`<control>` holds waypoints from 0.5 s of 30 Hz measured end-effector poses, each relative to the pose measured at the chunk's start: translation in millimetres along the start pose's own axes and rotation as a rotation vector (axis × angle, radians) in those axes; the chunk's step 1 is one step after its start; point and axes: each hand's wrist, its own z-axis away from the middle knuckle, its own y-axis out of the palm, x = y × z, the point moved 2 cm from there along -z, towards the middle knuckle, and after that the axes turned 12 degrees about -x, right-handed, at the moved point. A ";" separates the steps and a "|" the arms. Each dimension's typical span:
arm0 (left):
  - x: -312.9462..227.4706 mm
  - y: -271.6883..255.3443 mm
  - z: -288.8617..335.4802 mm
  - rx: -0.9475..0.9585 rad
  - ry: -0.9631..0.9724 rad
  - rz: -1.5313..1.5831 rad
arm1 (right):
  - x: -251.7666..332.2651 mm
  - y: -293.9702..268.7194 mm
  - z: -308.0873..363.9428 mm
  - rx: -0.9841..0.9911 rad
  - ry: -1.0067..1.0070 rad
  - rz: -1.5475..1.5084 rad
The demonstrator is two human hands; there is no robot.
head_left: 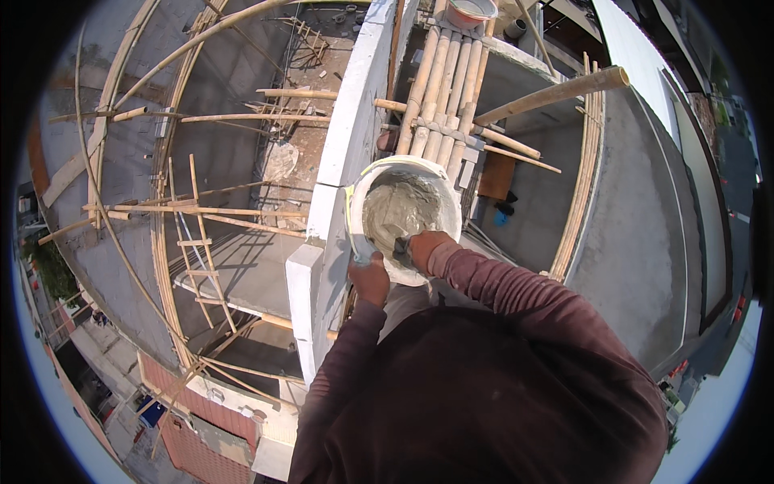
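Observation:
Below me, a pale bucket [451,211] with a yellowish rim holds wet grey mortar [395,206]. My right hand [429,250] reaches over the near right rim and is closed on what looks like a trowel [401,244]; only a dark part shows, the rest is hidden by the hand and the mortar. At the near left rim, my left hand [371,279] is closed around a flat grey-blue piece [364,249], whose kind I cannot make out. Both forearms wear dark reddish sleeves.
A white-topped wall [347,113] runs just left of the bucket. Beyond it lies a platform of lashed bamboo poles [443,89], with another tub [472,11] at its far end. Bamboo scaffolding and a ladder [198,242] stand left over deep drops. A thick pole [556,95] juts in right.

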 end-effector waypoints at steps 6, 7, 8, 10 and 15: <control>-16.9 -7.8 7.8 -0.060 -0.081 0.077 | -21.6 -15.9 -14.6 -0.049 0.098 -0.056; -11.6 -4.8 3.7 -0.065 -0.031 0.077 | -20.8 -0.8 -14.7 -0.024 0.106 0.025; 2.6 -3.8 -0.9 -0.087 0.012 0.078 | -6.8 -1.3 -7.0 0.010 0.066 0.010; 15.7 -0.1 2.0 -0.097 0.024 0.099 | -16.2 -15.7 -9.5 -0.038 0.086 -0.139; 27.2 4.7 -0.1 -0.063 -0.015 0.094 | -8.3 -12.7 -4.9 0.025 0.054 0.014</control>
